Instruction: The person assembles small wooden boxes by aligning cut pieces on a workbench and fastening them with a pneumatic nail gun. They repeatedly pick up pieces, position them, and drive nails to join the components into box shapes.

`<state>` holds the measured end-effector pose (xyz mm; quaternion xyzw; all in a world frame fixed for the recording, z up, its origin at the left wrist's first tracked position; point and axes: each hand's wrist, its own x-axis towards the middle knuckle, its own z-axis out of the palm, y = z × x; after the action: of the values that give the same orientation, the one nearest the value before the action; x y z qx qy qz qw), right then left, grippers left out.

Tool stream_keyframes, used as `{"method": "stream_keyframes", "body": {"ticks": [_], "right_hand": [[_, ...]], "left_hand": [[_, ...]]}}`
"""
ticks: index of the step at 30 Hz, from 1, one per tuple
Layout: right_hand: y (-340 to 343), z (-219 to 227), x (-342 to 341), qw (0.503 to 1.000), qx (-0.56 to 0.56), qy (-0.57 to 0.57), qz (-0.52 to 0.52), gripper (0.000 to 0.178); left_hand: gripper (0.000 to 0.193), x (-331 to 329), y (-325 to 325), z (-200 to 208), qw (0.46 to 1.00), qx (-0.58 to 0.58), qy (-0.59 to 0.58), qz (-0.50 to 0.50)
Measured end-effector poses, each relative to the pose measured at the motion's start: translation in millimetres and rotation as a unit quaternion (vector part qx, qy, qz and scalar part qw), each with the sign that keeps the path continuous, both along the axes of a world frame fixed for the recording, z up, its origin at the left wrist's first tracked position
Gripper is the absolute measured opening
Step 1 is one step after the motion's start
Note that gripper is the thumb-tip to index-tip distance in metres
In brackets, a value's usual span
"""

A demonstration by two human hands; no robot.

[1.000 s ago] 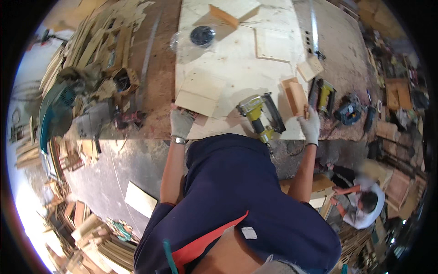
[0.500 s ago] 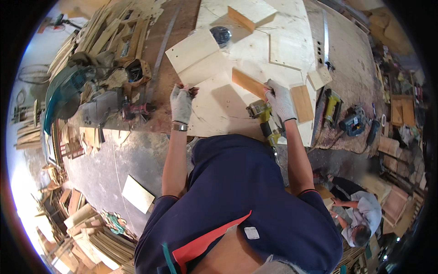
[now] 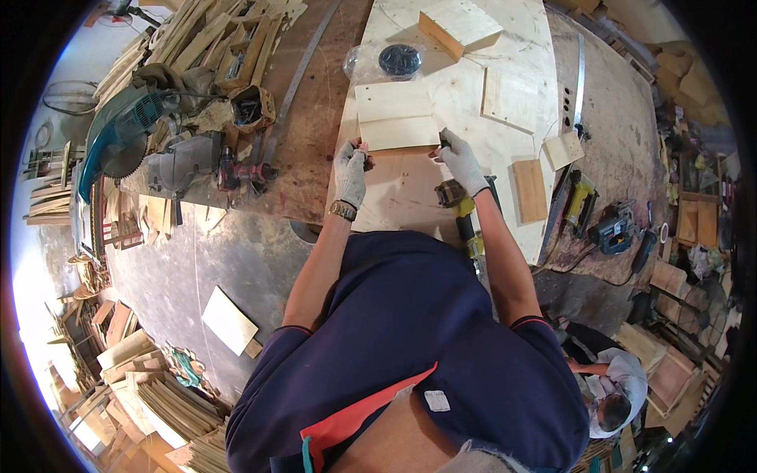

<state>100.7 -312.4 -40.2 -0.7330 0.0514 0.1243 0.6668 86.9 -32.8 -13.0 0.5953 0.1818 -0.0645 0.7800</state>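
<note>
A pale wooden panel (image 3: 397, 110) with a seam across it lies on the large plywood sheet in front of me. A thin brown wooden slat (image 3: 404, 150) shows as a narrow strip along the panel's near edge. My gloved left hand (image 3: 350, 172) is closed at the near left corner, fingertips on the wood. At the near right corner my gloved right hand (image 3: 464, 163) pinches the slat's end; the exact finger contact is partly hidden. A yellow-green power tool (image 3: 464, 214) lies close to my right wrist, partly behind the forearm.
Farther off lie a wooden box piece (image 3: 460, 27), a wrapped black roll (image 3: 400, 60) and a flat board (image 3: 509, 101). On the right are a brown block (image 3: 529, 191), another yellow-green tool (image 3: 582, 199) and a jigsaw (image 3: 613, 229). A mitre saw (image 3: 118, 146) and drill (image 3: 240, 172) stand left. A person (image 3: 619, 386) sits behind right.
The panel has turned square to me. My right hand has brought the brown slat from the right to the panel's near edge, and my left hand has moved right to its corner.
</note>
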Motion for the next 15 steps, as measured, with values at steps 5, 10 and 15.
{"method": "stream_keyframes", "body": {"ticks": [5, 10, 15], "right_hand": [[8, 17, 3, 0.995, 0.058, 0.062, -0.054, 0.048], [17, 18, 3, 0.998, -0.008, 0.027, -0.057, 0.051], [17, 13, 3, 0.996, -0.055, -0.024, -0.068, 0.051]], "left_hand": [[0.027, 2, -8, 12, 0.996, 0.079, -0.023, -0.036], [0.026, 0, 3, 10, 0.936, 0.328, -0.078, -0.103], [0.035, -8, 23, -1, 0.921, 0.356, -0.104, -0.117]]}}
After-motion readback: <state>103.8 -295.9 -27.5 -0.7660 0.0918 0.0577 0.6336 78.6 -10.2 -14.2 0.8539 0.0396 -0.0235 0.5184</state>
